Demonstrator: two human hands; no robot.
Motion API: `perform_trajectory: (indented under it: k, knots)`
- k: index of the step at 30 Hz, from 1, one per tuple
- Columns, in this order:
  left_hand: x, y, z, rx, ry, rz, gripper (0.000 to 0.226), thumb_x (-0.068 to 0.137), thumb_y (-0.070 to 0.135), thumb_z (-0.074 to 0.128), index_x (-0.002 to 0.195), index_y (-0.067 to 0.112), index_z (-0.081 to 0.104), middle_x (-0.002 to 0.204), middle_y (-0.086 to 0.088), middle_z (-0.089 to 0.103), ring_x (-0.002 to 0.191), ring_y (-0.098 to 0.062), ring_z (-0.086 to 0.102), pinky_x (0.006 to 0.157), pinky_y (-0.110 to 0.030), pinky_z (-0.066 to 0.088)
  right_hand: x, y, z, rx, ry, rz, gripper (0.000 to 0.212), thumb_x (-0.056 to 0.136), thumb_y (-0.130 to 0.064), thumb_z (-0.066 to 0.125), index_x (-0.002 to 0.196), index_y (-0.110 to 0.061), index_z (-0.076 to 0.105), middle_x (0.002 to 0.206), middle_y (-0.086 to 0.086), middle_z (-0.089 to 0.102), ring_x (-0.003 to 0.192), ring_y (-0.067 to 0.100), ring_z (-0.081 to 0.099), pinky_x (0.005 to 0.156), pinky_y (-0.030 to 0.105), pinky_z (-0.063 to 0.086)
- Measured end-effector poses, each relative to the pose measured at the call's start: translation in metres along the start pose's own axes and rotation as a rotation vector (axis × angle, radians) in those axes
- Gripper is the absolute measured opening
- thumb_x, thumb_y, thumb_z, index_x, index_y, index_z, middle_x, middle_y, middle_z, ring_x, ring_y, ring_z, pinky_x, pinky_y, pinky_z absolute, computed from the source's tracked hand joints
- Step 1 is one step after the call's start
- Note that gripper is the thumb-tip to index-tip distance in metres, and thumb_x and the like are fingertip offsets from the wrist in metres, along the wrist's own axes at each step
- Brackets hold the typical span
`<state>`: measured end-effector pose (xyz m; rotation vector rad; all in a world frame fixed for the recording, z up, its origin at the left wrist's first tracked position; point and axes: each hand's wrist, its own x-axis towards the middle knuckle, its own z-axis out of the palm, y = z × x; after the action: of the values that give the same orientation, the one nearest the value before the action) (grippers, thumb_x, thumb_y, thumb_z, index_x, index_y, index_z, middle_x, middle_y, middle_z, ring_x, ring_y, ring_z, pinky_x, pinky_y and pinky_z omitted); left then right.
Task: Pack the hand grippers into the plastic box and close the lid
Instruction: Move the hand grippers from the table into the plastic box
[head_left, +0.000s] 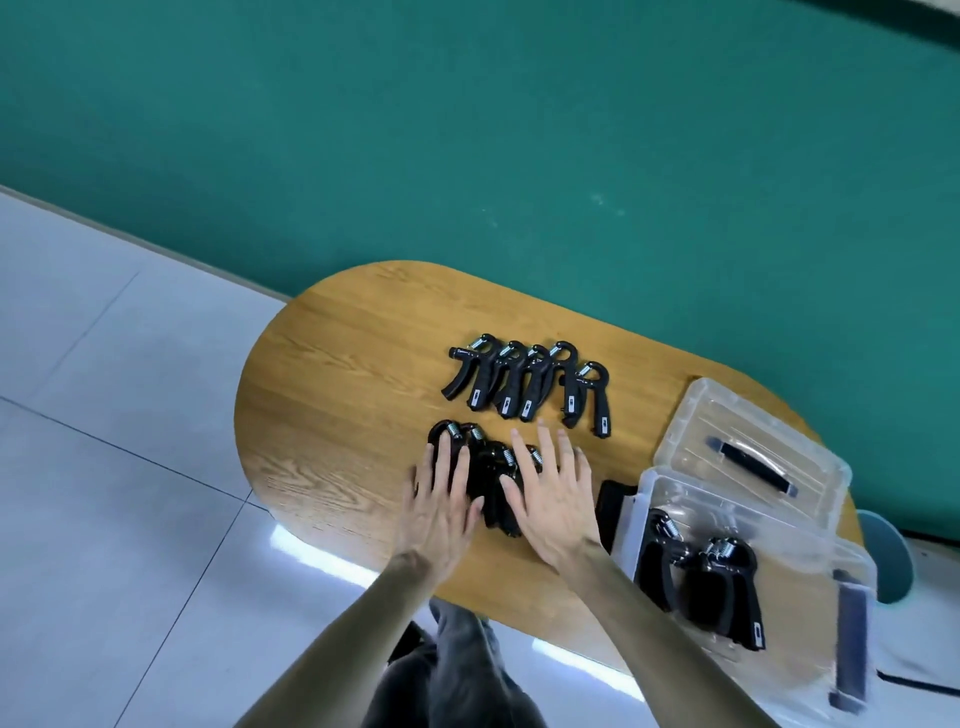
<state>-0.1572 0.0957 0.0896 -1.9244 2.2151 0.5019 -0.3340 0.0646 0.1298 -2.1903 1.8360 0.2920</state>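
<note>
Worktop (332, 364) first: a long oval of wood with rounded ends, carrying everything. At its right end sits the box (810, 561), clear plastic and open, with two grippers already lying inside (711, 587). Its lid (748, 441) lies off the box, just beyond it toward the far edge, dark handle up. A small black thing I cannot make out rests against the box's left wall.

Near the middle, toward the far edge, a row of five grippers (524, 389) lies side by side, springs pointing away from the person, untouched. Closer to the near edge is a tighter cluster of grippers (493, 483), partly overlapping; how many, I cannot tell, since the hands cover them.

Both hands are spread flat with fingers open, gripping nothing yet. The left hand (441, 504) rests over the left of the cluster, the right hand (556, 499) over its right, as if herding the pieces together.

To my eye the step is gathering this cluster for the box. It would go best by squeezing the pieces into one bundle, closing both hands around the handles, not the springs, then lifting level and across to the box. They should be laid beside the two inside, flat and nested, so the lid can seat later.
</note>
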Motion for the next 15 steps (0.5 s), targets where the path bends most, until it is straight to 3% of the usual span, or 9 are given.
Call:
perform_trajectory:
  k: [4, 6, 9, 12, 15]
  knots:
    - [0.011, -0.013, 0.022, -0.056, -0.068, -0.078, 0.070, 0.104, 0.055, 0.002, 0.159, 0.012, -0.010, 0.165, -0.022, -0.008, 0.153, -0.035, 0.005, 0.122, -0.051, 0.012, 0.034, -0.002, 0.017, 0.008, -0.046, -0.025, 0.062, 0.104, -0.052, 0.025, 0.158, -0.021, 0.026, 0.161, 0.018, 0.031, 0.141, 0.043, 0.037, 0.110, 0.059, 0.038]
    - [0.016, -0.018, 0.034, -0.091, -0.110, -0.117, 0.069, 0.103, 0.056, -0.002, 0.158, 0.013, -0.010, 0.165, -0.022, -0.002, 0.152, -0.037, 0.011, 0.120, -0.051, 0.013, 0.052, 0.000, 0.027, 0.002, -0.070, -0.042, 0.063, 0.104, -0.052, 0.024, 0.159, -0.022, 0.022, 0.162, 0.017, 0.028, 0.143, 0.042, 0.035, 0.110, 0.060, 0.037]
    - [0.030, -0.025, 0.047, -0.127, -0.166, -0.144, 0.070, 0.100, 0.059, -0.011, 0.155, 0.017, -0.022, 0.165, -0.020, -0.016, 0.153, -0.036, -0.001, 0.122, -0.050, 0.007, 0.082, 0.002, 0.045, -0.040, -0.114, -0.150, 0.064, 0.105, -0.053, 0.018, 0.160, -0.021, 0.018, 0.165, 0.017, 0.020, 0.147, 0.042, 0.028, 0.115, 0.061, 0.031]
    - [0.053, -0.028, 0.051, -0.177, -0.197, -0.185, 0.071, 0.101, 0.062, -0.003, 0.154, 0.022, -0.027, 0.164, -0.014, -0.026, 0.153, -0.032, -0.010, 0.122, -0.048, 0.000, 0.114, 0.005, 0.052, -0.076, -0.078, -0.264, 0.062, 0.106, -0.051, 0.022, 0.160, -0.020, 0.020, 0.165, 0.018, 0.019, 0.148, 0.042, 0.025, 0.116, 0.062, 0.028]
    - [0.078, -0.029, 0.050, -0.231, -0.230, -0.195, 0.071, 0.102, 0.063, 0.004, 0.154, 0.028, -0.028, 0.164, -0.008, -0.027, 0.155, -0.031, -0.005, 0.122, -0.052, 0.006, 0.153, 0.001, 0.048, -0.062, -0.003, -0.230, 0.062, 0.106, -0.051, 0.028, 0.159, -0.019, 0.022, 0.164, 0.019, 0.021, 0.148, 0.044, 0.025, 0.116, 0.063, 0.029]
